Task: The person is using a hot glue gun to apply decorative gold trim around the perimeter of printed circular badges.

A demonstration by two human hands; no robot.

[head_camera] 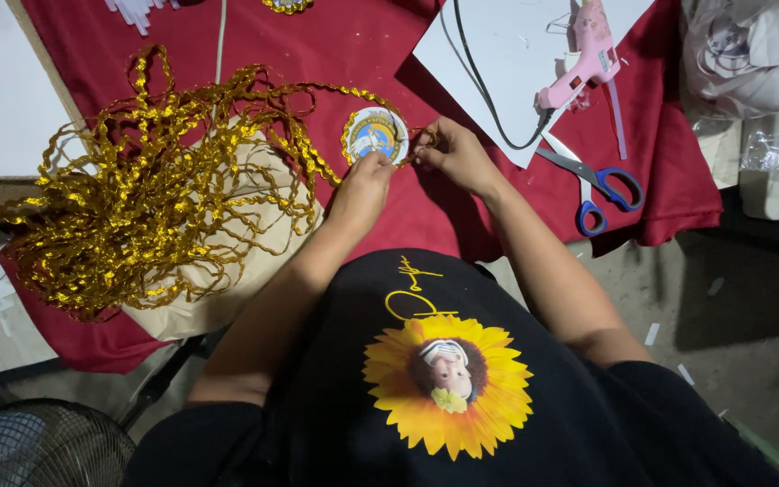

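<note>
A small round badge (375,133) with a white and blue picture and a gold trim edge lies on the red cloth (335,45). My left hand (364,185) pinches its lower right rim. My right hand (451,153) grips the gold ribbon trim (422,136) at the badge's right side. That trim runs left into a big loose tangle of gold ribbon (146,198) heaped on a beige sheet.
A pink glue gun (585,56) with a dark cord rests on white card (507,54) at the back right. Blue-handled scissors (592,185) lie beside it. A wire fan guard (38,446) is at the bottom left, plastic bags (750,54) at the far right.
</note>
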